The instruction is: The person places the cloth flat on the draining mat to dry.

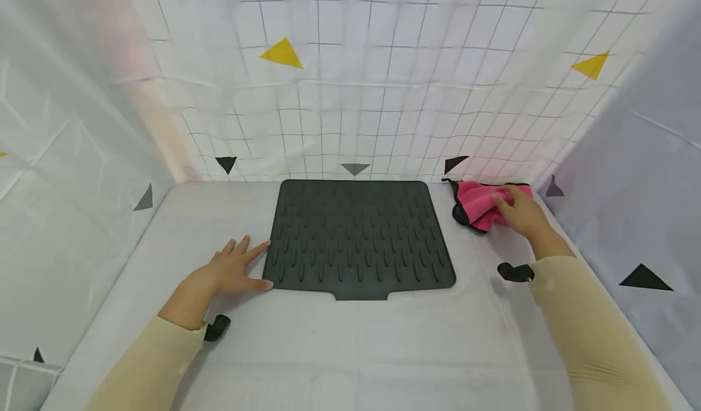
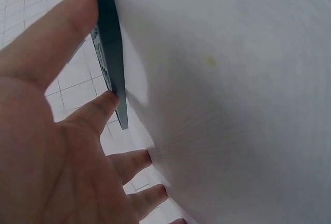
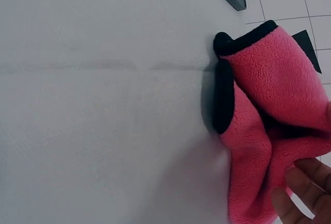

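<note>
A dark grey rubber mat [image 1: 358,234] with raised ridges and a tab on its near edge lies flat on the white surface. My left hand [image 1: 227,272] is spread at its left side, with thumb and index fingertips touching the edge. The left wrist view shows those two fingers against the mat's rim [image 2: 115,53], the others resting on the white surface. At the back right is a crumpled pink cloth [image 1: 476,201] with black trim. My right hand [image 1: 520,213] grips its right part; in the right wrist view, fingers [image 3: 305,188] curl against the pink fabric [image 3: 279,79].
White sheeting [image 1: 350,106] with a grid and several yellow and black triangles rises right behind the mat and cloth. Plain sheets enclose the left [image 1: 71,216] and right [image 1: 646,186] sides. A black strap end [image 1: 516,272] sticks out at the right sleeve, another [image 1: 217,328] at the left.
</note>
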### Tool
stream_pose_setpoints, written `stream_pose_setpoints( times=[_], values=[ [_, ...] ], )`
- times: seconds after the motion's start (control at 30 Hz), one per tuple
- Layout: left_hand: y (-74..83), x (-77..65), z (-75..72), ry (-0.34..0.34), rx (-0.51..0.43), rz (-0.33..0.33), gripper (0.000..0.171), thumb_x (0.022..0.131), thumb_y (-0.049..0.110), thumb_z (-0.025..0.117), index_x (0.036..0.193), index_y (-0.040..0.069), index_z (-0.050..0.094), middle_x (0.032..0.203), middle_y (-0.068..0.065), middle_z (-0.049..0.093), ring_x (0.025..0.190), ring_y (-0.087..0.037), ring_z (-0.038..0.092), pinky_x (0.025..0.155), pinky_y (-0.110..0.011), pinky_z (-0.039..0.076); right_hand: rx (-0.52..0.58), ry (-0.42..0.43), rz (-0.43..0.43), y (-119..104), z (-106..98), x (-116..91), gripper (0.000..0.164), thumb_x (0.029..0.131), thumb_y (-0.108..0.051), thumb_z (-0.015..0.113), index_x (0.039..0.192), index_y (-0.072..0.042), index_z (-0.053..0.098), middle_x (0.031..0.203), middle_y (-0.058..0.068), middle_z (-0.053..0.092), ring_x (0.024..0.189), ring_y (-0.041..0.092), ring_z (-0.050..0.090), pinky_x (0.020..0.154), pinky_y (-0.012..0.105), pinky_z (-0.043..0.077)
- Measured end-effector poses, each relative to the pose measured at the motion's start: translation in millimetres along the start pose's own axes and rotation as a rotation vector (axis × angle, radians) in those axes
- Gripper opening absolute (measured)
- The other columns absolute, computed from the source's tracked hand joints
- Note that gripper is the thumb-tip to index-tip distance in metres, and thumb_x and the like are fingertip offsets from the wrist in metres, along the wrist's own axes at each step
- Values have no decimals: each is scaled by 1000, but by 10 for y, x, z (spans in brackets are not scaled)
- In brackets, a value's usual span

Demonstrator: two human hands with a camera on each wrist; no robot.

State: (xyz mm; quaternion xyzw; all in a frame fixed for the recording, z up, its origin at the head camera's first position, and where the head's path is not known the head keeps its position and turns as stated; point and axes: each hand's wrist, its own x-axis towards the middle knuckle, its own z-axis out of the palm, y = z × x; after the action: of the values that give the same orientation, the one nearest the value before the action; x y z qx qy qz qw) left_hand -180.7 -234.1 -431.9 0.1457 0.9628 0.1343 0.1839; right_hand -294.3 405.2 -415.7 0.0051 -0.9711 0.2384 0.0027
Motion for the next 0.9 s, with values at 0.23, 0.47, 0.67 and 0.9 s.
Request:
stream_pose_setpoints(
  times=[0.23,0.47,0.67,0.9],
  values=[
    [-6,22,32,-2,6,-2,100,83,67,68,158,14,29,159,-36,14,142,-63,11,106,-78,18,62,55,92,33,37,-93,67,103,-52,42,145,0,37,121,31,49,107,47,47,85,59,44],
    [21,-3,21,-2,4,0,100,83,65,69,158,13,29,158,-37,14,141,-64,11,105,-78,19,79,138,79,38,43,-148,58,102,-48,49,139,-2,45,114,26,52,102,41,49,77,48,43],
    [24,-6,12,8,10,-2,99,83,65,69,158,13,30,158,-37,15,142,-63,12,105,-78,19,100,168,48,4,2,-200,56,102,-45,52,137,-1,46,116,27,54,102,41,51,76,46,45],
    [16,-7,7,5,2,-9,99,83,64,69,158,13,29,158,-37,15,142,-62,11,106,-78,17,86,235,0,-112,-118,-265,54,103,-45,50,134,-1,50,110,25,57,95,38,53,71,42,43]
  ],
)
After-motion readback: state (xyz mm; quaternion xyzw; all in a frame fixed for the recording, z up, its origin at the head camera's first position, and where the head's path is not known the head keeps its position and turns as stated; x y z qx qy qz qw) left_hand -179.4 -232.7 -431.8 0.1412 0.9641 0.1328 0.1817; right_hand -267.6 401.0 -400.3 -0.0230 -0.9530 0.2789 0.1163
